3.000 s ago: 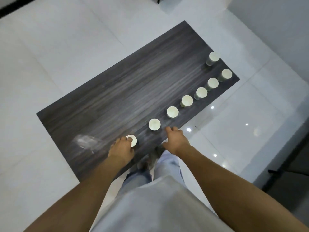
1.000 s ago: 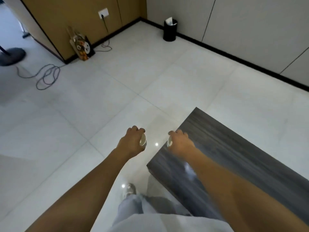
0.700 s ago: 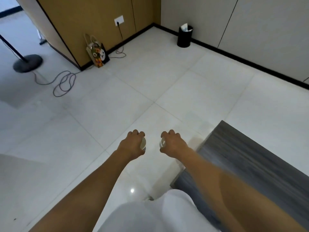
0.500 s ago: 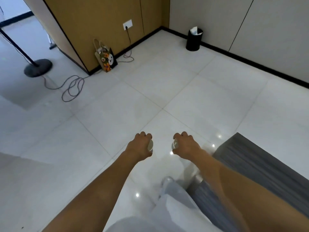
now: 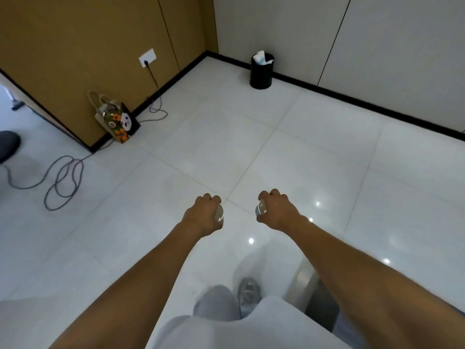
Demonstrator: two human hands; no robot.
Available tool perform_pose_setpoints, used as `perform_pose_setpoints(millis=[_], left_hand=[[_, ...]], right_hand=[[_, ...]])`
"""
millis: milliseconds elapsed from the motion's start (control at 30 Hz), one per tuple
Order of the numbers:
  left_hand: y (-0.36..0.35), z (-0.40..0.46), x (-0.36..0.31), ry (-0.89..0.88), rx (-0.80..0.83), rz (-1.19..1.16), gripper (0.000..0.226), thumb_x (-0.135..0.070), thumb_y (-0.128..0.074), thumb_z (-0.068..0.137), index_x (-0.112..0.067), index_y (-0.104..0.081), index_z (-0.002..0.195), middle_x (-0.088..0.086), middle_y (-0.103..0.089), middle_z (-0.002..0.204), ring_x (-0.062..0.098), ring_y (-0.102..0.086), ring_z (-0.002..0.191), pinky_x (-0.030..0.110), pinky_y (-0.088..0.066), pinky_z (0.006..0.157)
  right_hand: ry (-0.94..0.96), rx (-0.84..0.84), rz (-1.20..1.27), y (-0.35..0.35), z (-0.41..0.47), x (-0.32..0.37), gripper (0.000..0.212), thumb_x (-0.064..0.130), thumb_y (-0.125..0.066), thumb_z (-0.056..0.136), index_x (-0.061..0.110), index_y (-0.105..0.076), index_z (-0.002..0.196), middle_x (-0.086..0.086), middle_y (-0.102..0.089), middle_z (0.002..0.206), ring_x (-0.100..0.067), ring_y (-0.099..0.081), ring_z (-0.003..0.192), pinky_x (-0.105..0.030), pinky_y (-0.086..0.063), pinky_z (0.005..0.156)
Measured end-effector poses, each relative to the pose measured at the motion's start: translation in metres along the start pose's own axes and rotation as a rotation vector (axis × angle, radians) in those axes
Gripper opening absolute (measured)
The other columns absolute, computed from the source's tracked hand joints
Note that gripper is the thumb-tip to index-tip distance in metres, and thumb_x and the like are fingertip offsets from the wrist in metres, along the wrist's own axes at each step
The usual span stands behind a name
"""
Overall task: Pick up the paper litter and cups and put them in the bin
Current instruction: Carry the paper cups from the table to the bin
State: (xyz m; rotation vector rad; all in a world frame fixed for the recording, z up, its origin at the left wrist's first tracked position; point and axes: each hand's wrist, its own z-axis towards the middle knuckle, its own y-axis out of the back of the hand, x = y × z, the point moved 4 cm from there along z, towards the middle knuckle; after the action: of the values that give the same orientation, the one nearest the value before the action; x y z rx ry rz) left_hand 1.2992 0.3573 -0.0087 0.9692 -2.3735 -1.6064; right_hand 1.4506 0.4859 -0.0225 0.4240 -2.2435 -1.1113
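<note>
My left hand (image 5: 202, 214) grips a small white paper cup (image 5: 220, 213), with only the rim showing past my fingers. In my right hand (image 5: 276, 210) I hold a second white cup (image 5: 260, 208), also mostly hidden by the hand. Both hands are held out in front of me, over the white tiled floor. The black round bin (image 5: 261, 71) stands far ahead against the wall's black skirting, with white paper sticking out of its top.
A patterned paper bag (image 5: 118, 120) leans on the brown wall at the left, beside a cable (image 5: 63, 180) looping over the floor from a wall socket (image 5: 147, 57). A dark table corner (image 5: 319, 306) is at my lower right. A dark stand base (image 5: 7, 144) is at far left.
I have turned from the table with a cup in each hand and walked toward the bin. The table has slid nearly out of view, and the bin looks larger and nearer.
</note>
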Motion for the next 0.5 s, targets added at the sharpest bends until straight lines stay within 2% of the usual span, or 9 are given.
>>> perform_pose_setpoints(millis=[267,500], left_hand=[[0.077,0.166,-0.003,-0.096,0.026,0.016,0.055,-0.038,-0.065,0.084,-0.020,-0.043,0.131,0.001,-0.045,0.126,0.021,-0.041,0.119,0.037,-0.047,0.086],[0.178,0.343,0.013,-0.128,0.003,0.027,0.055,-0.037,-0.065,0.084,-0.019,-0.043,0.132,0.003,-0.045,0.126,0.023,-0.041,0.121,0.038,-0.048,0.088]], right_hand=[[-0.107,-0.015,0.050,0.089,0.151,-0.010,0.057,0.029,-0.067,0.084,0.018,-0.042,0.135,-0.007,-0.040,0.129,-0.029,-0.040,0.118,-0.040,-0.050,0.089],[-0.147,-0.079,0.087,0.185,0.314,0.017,0.056,0.029,-0.066,0.084,0.018,-0.043,0.134,-0.007,-0.042,0.128,-0.029,-0.042,0.118,-0.041,-0.050,0.089]])
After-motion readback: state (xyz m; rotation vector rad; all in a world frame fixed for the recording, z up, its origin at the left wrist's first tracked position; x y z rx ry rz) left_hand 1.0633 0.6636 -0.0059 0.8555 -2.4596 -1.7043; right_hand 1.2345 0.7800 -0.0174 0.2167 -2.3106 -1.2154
